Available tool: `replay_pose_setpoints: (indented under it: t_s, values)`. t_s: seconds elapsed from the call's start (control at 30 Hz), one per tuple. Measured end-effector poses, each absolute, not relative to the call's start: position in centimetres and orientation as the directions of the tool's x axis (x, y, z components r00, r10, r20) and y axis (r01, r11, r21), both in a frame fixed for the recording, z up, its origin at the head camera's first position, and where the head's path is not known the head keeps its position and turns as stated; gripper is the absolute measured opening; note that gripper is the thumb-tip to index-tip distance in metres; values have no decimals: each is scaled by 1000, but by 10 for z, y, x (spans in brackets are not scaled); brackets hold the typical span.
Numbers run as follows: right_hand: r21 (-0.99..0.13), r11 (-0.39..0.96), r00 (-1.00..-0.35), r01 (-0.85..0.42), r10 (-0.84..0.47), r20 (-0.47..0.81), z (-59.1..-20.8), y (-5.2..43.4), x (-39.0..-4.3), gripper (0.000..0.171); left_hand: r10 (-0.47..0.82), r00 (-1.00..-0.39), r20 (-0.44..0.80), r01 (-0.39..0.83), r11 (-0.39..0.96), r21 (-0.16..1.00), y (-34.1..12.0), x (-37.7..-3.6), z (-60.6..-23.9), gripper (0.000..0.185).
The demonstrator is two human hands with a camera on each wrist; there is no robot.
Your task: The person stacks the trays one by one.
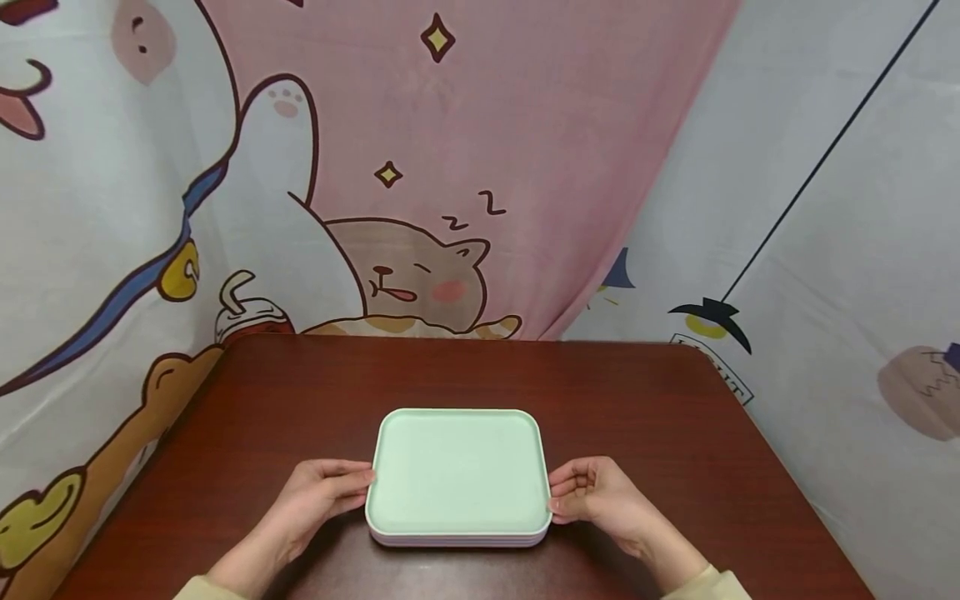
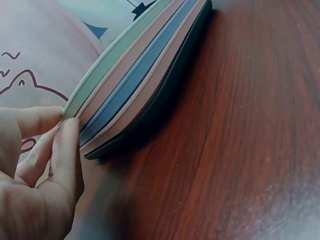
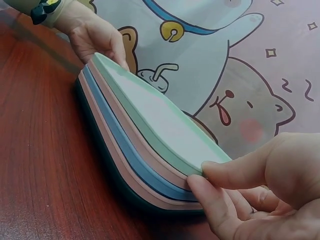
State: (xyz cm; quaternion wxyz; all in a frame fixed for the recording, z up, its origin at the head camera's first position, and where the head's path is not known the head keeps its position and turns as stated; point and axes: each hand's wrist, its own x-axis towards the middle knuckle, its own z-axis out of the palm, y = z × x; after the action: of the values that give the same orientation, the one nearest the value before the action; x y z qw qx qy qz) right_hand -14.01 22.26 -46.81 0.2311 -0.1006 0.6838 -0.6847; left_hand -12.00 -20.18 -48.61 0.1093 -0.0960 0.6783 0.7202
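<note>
trays: stack of trays [image 1: 457,475], rounded rectangles nested one in another, lying flat near the front middle of the table [image 1: 675,417].
top item: mint green tray [image 1: 459,467], shallow, rim raised, nothing lying in it.
lower items: seen edge-on from the wrist views, pink under the green, then blue, then pink again, with a dark green tray [image 2: 165,92] lowest, touching the wood.
left hand: left hand [image 1: 318,493] at the stack's left edge; thumb and fingers [image 2: 65,150] curled and pinching the rim of the mint green tray.
right hand: right hand [image 1: 592,496] at the stack's right edge; thumb above and fingertips [image 3: 205,195] below, pinching the upper rims at the corner; which layers it takes in cannot be told.
sleeves: cream cuffs on both wrists at the bottom of the head view.
surface: dark red-brown wood, rounded corners.
backdrop: cartoon curtain [image 1: 420,208] behind the table, pink and white, with a sleeping cat drawn on it.
</note>
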Motion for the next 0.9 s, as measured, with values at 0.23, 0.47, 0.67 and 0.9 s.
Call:
replay_pose_setpoints:
  t_s: [0.23,0.47,0.67,0.9]
  values:
    - [-983,70,-892,167,-415,-181,-469,220,-138,38,31,-973,-227,-225,56,973,-202,-118,-484,38]
    - [-987,71,-909,143,-385,-159,-472,219,-136,36,3,-992,-127,-125,153,980,-196,-117,-481,25]
    - [-989,94,-925,112,-353,-138,-472,219,-131,34,-42,-995,-95,-102,208,973,-188,-114,-479,18]
    - [-975,222,-955,-9,-292,-57,-468,217,-126,38,-94,-993,74,18,495,869,-182,-109,-479,6]
